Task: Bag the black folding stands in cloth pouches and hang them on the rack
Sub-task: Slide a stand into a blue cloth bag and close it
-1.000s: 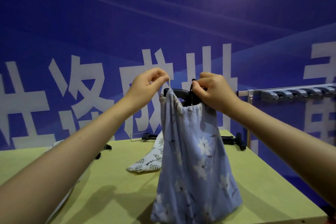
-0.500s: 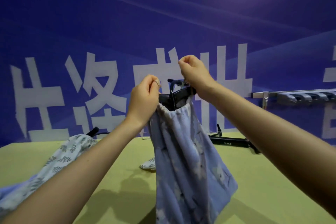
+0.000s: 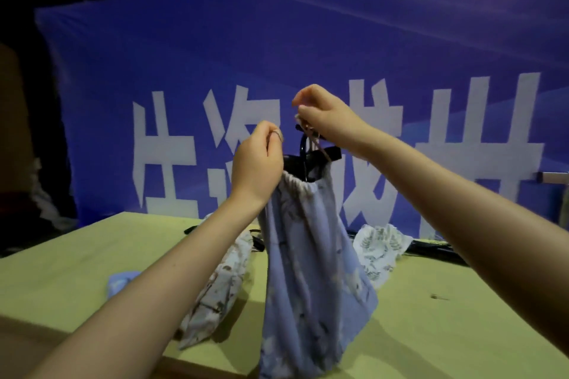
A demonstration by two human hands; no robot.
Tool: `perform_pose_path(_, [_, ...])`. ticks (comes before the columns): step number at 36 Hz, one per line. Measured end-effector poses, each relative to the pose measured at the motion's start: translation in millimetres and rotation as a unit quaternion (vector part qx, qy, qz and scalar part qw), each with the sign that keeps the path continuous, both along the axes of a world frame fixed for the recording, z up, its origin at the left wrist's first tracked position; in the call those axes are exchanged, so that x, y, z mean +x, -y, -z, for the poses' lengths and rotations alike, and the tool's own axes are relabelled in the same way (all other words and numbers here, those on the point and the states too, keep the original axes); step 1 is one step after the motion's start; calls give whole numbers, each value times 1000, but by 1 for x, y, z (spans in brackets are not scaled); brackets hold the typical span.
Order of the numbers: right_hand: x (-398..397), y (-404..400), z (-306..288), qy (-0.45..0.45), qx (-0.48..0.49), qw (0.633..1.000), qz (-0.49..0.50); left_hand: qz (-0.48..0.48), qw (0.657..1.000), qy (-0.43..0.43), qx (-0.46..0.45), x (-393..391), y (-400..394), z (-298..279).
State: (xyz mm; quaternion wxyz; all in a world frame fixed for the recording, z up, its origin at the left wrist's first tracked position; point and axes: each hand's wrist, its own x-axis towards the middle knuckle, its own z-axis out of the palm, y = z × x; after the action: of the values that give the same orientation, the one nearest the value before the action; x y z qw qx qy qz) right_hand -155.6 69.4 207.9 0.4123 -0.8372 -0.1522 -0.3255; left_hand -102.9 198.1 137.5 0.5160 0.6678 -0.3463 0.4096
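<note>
Blue floral pouch [image 3: 311,268], black folding stand [image 3: 320,153] protruding from its gathered mouth, hangs at frame centre above the worktop [image 3: 61,280], left hand [image 3: 257,163] and right hand [image 3: 326,120] each pinching its drawstring.

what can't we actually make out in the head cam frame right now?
All head view:
- Black folding stand: only its top shows; the rest is inside the blue pouch.
- Drawstring: motion blur and the fingers of the right hand and left hand hide how it is held.
- Rack: cut off by the right edge; hooks not visible.
- Stand on the table: mostly behind the right forearm and a white leaf-print pouch.
</note>
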Motion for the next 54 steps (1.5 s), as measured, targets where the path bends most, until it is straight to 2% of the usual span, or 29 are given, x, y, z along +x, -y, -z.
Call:
perform_pose_path(3, [10, 8, 25, -29, -54, 998, 25, -38, 998, -37, -30, 16, -17, 7])
perform_pose_path(7, [17, 9, 82, -75, 34, 996, 14, -92, 988, -103, -73, 40, -35, 15])
perform_pose_path(9, [22, 6, 118, -150, 71, 986, -14, -101, 979, -152, -90, 50, -44, 21])
perform_pose_path(11, [25, 1, 151, -252, 48, 966, -41, -92, 970, -197, -107, 60, -53, 28])
perform_pose_path(13, [28, -5, 177, -301, 12, 950, -76, -61, 964, -232, -118, 69, -58, 33])
perform_pose_path(16, [36, -25, 203, -265, 52, 956, -119, 17, 945, -299, -134, 78, -64, 35])
perform_pose_path(20, [48, -53, 211, -209, 121, 967, -85, 100, 904, -390, -144, 91, -72, 36])
perform_pose_path(25, [86, -65, 203, -224, 245, 940, -78, 99, 896, -420, -106, 106, -90, 54])
perform_pose_path(29, [131, -74, 199, -266, 295, 917, -34, 42, 897, -435, -60, 121, -105, 87])
perform_pose_path(33, [166, -91, 218, -293, 356, 887, -15, 13, 870, -493, 17, 126, -116, 127])
perform_pose_path(34, [174, -96, 226, -309, 367, 877, -14, 7, 869, -493, 43, 125, -116, 134])
perform_pose_path(36, [186, -103, 241, -333, 332, 882, 10, -14, 876, -472, 93, 123, -117, 145])
perform_pose_path(40, [187, -99, 260, -346, 152, 922, 83, -87, 910, -366, 176, 120, -119, 165])
perform_pose_path(43, [179, -86, 261, -348, 45, 932, 93, -167, 901, -287, 280, 123, -118, 181])
perform_pose_path(46, [163, -65, 255, -389, 77, 916, 57, -231, 865, -260, 361, 119, -110, 181])
perform_pose_path(50, [129, -35, 249, -375, 49, 926, 21, -244, 855, -261, 376, 116, -107, 171])
perform_pose_path(54, [91, 3, 249, -355, 49, 934, 0, -281, 854, -225, 375, 100, -91, 155])
